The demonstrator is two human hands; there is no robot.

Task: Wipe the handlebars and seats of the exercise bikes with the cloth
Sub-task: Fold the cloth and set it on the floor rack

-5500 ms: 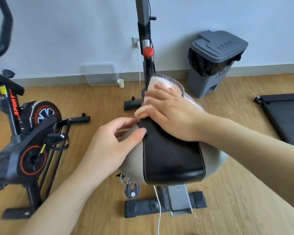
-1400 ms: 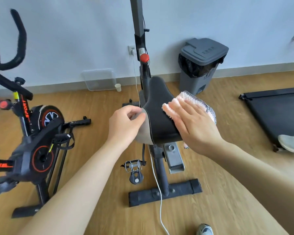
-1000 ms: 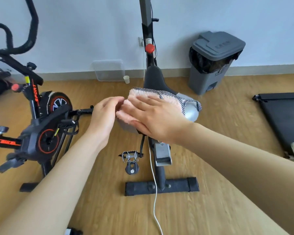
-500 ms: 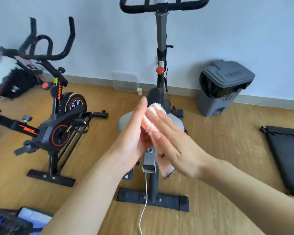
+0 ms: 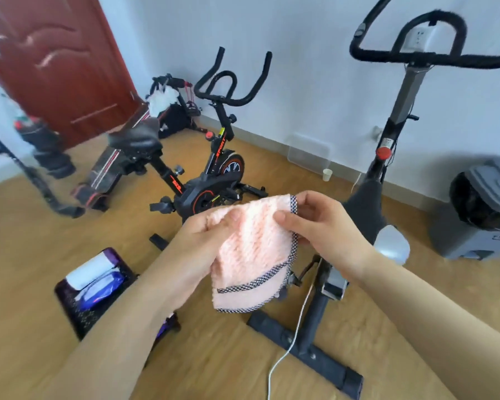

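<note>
Head view, both hands, left (image 5: 205,235) and right (image 5: 321,226), pinching pink cloth (image 5: 251,255), black basket (image 5: 78,310) holding packets.

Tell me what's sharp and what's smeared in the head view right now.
Head view: the pink cloth and both hands, left hand and right hand, are fairly sharp; the red door and the left edge are motion-smeared; wide-angle bending tilts the near bike's handlebar; lighting soft, no glare.

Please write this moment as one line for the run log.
left hand: holds cloth | right hand: holds cloth | cloth: off seat | phase: between wipes
</note>
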